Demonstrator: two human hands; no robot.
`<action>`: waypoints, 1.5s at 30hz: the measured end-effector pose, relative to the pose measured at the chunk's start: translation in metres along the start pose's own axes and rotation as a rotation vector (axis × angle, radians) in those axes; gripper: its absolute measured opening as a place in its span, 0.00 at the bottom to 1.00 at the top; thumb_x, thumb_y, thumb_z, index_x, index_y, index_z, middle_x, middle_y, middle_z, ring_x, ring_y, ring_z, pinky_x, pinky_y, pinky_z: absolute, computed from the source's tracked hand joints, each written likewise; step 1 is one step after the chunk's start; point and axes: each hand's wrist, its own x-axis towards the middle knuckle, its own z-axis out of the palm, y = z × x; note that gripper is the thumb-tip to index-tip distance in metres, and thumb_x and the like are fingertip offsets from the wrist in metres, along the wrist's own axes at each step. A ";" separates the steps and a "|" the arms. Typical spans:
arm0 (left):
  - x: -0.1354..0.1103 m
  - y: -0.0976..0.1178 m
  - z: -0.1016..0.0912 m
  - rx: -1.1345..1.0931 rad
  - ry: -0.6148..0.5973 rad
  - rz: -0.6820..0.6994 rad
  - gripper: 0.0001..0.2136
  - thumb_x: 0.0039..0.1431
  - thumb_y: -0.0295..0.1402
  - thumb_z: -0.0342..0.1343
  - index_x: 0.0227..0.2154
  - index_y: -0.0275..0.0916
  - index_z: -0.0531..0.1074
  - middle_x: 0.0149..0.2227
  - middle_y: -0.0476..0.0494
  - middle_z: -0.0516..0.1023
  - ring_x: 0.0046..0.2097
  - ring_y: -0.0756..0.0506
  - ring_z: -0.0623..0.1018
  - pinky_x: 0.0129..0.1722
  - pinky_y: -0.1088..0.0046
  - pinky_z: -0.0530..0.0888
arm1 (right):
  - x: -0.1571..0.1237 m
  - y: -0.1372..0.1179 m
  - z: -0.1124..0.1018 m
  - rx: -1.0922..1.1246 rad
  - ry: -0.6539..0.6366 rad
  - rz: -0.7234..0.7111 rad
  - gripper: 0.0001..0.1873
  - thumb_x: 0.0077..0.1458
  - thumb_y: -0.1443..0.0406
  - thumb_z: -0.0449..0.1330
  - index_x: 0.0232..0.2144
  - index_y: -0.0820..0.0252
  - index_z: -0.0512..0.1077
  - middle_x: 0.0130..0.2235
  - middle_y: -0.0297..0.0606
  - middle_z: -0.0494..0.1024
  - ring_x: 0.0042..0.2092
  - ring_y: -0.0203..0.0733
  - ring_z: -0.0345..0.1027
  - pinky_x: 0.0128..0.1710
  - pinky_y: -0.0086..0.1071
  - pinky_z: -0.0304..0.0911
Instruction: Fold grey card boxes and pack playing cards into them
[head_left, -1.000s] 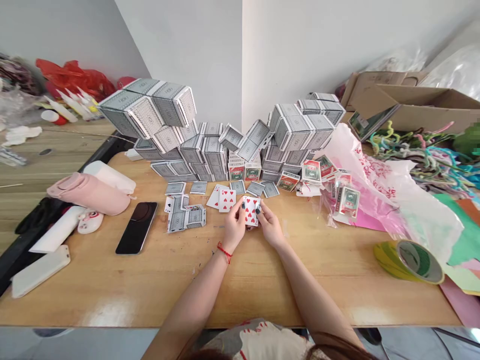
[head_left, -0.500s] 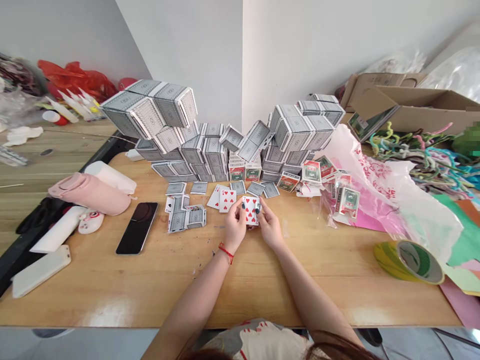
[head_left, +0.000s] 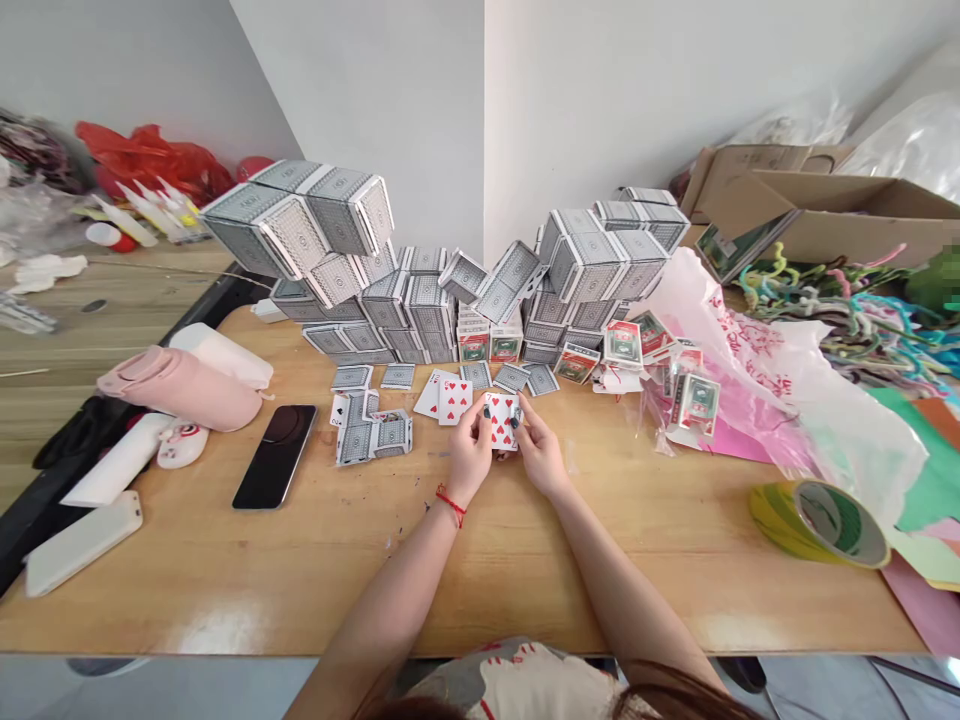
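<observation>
A red hearts playing card point(head_left: 502, 420) is held face up just above the wooden table point(head_left: 480, 560), pinched from both sides. My left hand point(head_left: 469, 455) grips its left edge and my right hand point(head_left: 538, 452) grips its right edge; a red string circles my left wrist. Just beyond the card lie more loose cards, face up point(head_left: 448, 398) and face down point(head_left: 397, 376). A small folded card cube point(head_left: 371, 436) sits to the left of my hands. Behind them rises a wall of grey card cubes point(head_left: 420, 290).
A black phone point(head_left: 274, 455), a pink case point(head_left: 180, 388) and white objects lie at the left. Card packs point(head_left: 694, 402) on a pink plastic bag point(head_left: 750, 370), a tape roll point(head_left: 821, 520), pipe cleaners and cardboard boxes point(head_left: 817, 215) fill the right.
Both hands have shifted very slightly with the card; otherwise nothing has visibly moved.
</observation>
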 end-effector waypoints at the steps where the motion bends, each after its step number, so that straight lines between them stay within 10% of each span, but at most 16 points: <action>1: 0.000 0.000 0.000 -0.002 -0.003 -0.001 0.19 0.57 0.37 0.46 0.49 0.35 0.65 0.32 0.42 0.73 0.27 0.51 0.67 0.26 0.76 0.67 | 0.000 0.000 0.000 0.003 -0.002 0.001 0.33 0.52 0.58 0.52 0.59 0.57 0.49 0.23 0.31 0.72 0.22 0.36 0.64 0.25 0.32 0.65; 29: 0.008 0.007 -0.004 -0.370 -0.252 -0.239 0.11 0.51 0.32 0.48 0.38 0.37 0.65 0.28 0.50 0.70 0.26 0.54 0.67 0.26 0.79 0.66 | 0.002 0.002 -0.003 0.137 0.091 0.111 0.13 0.46 0.60 0.55 0.37 0.57 0.63 0.20 0.27 0.63 0.19 0.31 0.54 0.18 0.25 0.54; 45: 0.001 0.006 -0.003 -0.190 -0.207 -0.112 0.09 0.54 0.31 0.44 0.36 0.37 0.67 0.29 0.47 0.69 0.28 0.52 0.66 0.27 0.77 0.64 | 0.003 0.006 -0.003 0.023 0.123 0.088 0.08 0.46 0.62 0.52 0.32 0.57 0.63 0.20 0.26 0.60 0.19 0.30 0.50 0.18 0.24 0.51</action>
